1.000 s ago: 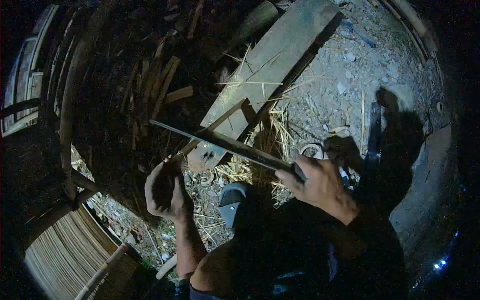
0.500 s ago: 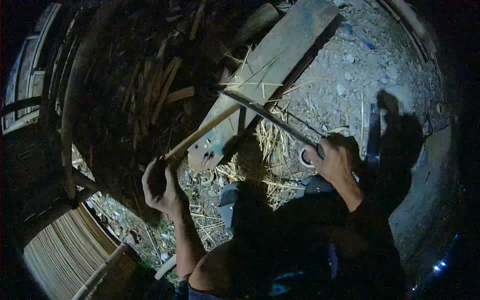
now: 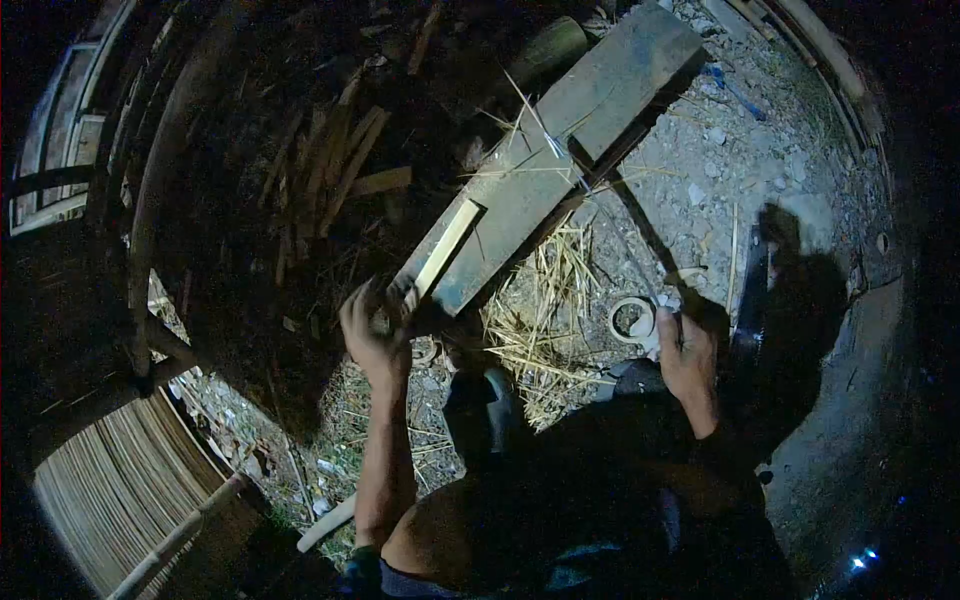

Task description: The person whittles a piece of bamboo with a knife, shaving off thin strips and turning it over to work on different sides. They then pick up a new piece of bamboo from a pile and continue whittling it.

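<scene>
My left hand (image 3: 375, 335) is closed around the lower end of a short pale wooden strip (image 3: 448, 250), perhaps bamboo. The strip slants up and to the right over a long plank (image 3: 600, 115). In my right hand (image 3: 688, 365) is the handle end of a long thin knife (image 3: 625, 235), raised and slanting up to the left. Motion blurs its blade, and its far part glints above the plank. The knife's dark shadow falls across the plank and the ground.
Loose straw (image 3: 545, 310) lies between my feet and the plank. A pale ring (image 3: 632, 320) sits near my right hand, with a long dark tool (image 3: 755, 275) beyond it. Split wood pieces (image 3: 340, 165) are heaped on the left. Below them is a slatted panel (image 3: 130, 490).
The knife has swung up and away from the strip, its tip rising. My left hand has moved right and the strip now stands steeper. My right hand has turned and shifted slightly right and down.
</scene>
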